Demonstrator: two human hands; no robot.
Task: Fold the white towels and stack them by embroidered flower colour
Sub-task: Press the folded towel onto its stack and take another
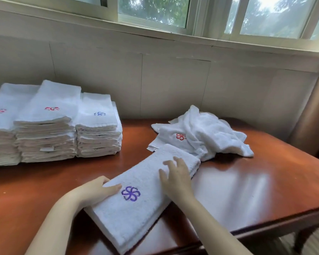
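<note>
A folded white towel [136,205] with a purple flower lies diagonally on the wooden table [247,190] in front of me. My left hand [98,190] lies on its left edge, thumb flat on top, fingers at the side. My right hand [177,175] rests flat on the towel's far half with fingers spread. At the back left stand three stacks of folded towels: one with a pink flower [0,126], one with a red flower [48,124], and one with a blue flower [98,126]. A loose pile of unfolded towels [206,133] lies at the right, one showing a red flower.
The table meets a panelled wall [173,80] under windows. Its front edge runs close to me at the lower right. Bare wood shows between the stacks and the loose pile, and to the right of the folded towel.
</note>
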